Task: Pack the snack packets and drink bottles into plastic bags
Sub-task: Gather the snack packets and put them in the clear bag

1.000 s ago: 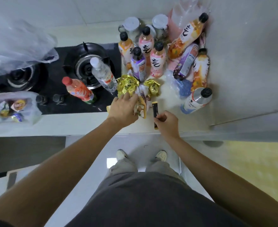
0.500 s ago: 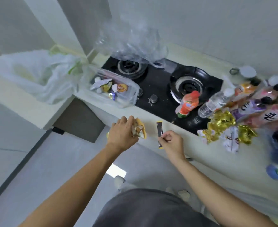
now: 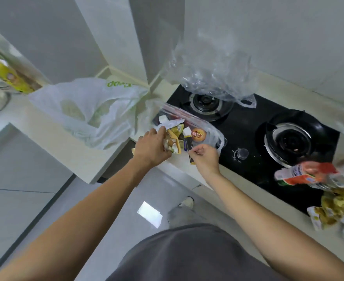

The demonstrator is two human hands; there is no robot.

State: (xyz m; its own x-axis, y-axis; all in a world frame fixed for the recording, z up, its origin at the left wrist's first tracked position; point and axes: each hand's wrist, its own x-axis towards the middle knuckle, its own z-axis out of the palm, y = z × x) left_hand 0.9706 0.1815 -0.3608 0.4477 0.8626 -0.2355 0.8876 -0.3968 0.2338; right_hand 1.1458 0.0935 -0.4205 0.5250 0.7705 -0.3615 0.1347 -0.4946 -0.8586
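Both hands have carried their loads to the clear bag (image 3: 211, 131): left hand (image 3: 151, 148) grips a yellow snack packet (image 3: 172, 142), right hand (image 3: 204, 157) pinches a dark stick packet (image 3: 189, 148), which I judge must next drop through the mouth.

Glossy black glass hob (image 3: 246, 126), crinkled clear plastic bag (image 3: 211, 78), shiny foil packets (image 3: 333, 203)

The room was a kitchen with plain white walls (image 3: 268, 33) and a pale cream counter (image 3: 45, 134) that ran along them and turned at a corner. A black glass hob (image 3: 246, 126) with two burners was set into the counter, and a grey column (image 3: 157, 27) stood behind it. The floor (image 3: 25, 199) was of light grey tiles, and a small bright patch of light (image 3: 149, 214) was reflected on it.
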